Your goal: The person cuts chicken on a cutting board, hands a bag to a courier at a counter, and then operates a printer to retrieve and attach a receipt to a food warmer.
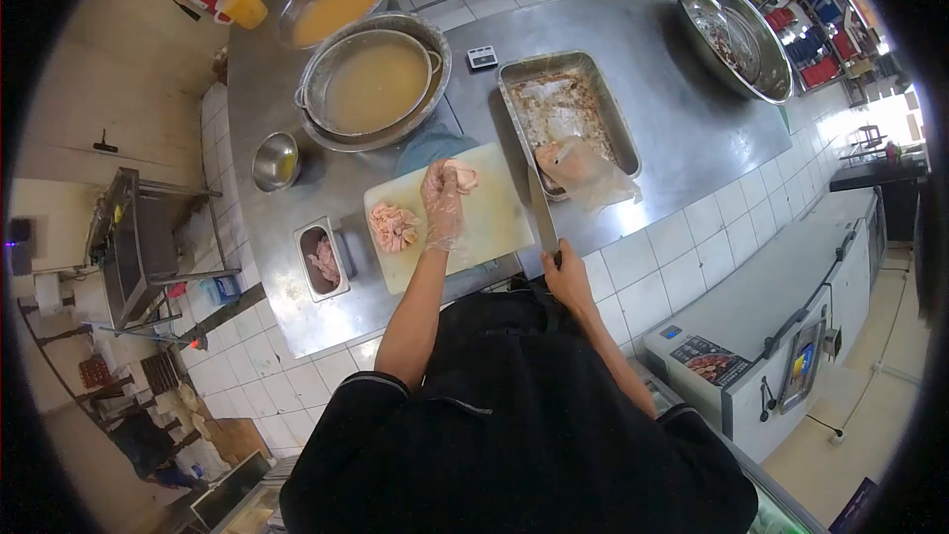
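My left hand (441,206), in a clear plastic glove, is closed on a pale piece of raw chicken (463,176) over the white cutting board (494,222). A pile of raw chicken (393,227) lies on the board to the left of that hand. My right hand (567,277) grips the handle of a long knife (543,218). Its blade points away from me, past the board's right edge and close to the metal tray (625,143). A thin plastic bag (583,173) hangs over the tray's near corner.
Left of the board stands a small steel container (339,282) with meat in it, and a steel bowl (259,166) behind. Large basins of cloudy liquid (381,84) fill the back left. A scale (482,57) and a big bowl (776,79) are farther right. A chest freezer (736,311) is on my right.
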Demonstrator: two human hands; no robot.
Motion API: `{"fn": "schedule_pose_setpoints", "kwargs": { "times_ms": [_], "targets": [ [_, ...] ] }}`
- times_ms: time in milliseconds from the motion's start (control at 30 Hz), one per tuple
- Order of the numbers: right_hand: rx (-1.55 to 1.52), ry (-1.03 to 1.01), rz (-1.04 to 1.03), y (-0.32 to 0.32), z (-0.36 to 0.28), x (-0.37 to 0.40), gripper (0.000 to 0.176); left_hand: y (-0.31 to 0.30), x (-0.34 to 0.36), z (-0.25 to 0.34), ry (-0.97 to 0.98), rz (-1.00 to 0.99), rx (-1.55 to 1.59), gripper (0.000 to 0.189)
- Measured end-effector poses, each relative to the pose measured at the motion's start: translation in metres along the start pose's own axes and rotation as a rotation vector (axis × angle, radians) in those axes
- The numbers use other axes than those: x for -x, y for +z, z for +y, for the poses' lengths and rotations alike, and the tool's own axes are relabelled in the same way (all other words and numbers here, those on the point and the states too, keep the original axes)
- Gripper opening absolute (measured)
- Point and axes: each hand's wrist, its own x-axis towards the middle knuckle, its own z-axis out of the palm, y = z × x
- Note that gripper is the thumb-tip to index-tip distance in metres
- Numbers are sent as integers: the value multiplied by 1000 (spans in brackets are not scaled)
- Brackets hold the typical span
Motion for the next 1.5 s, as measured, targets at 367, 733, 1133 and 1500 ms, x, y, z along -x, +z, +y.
{"fn": "schedule_pose_setpoints", "kwargs": {
  "times_ms": [367,733,1133,1500],
  "targets": [
    [-34,7,-5,-1,1,-7,36,10,-1,45,-94,-63,-64,27],
    [-5,-56,32,5,7,-6,36,5,10,68,-65,-117,-266,31],
    [-24,32,-18,1,0,-4,29,-20,-4,60,525,-161,-1121,20],
    [-38,-61,22,2,9,-8,35,-39,-18,51,391,-170,-1016,6]
  ]
}}
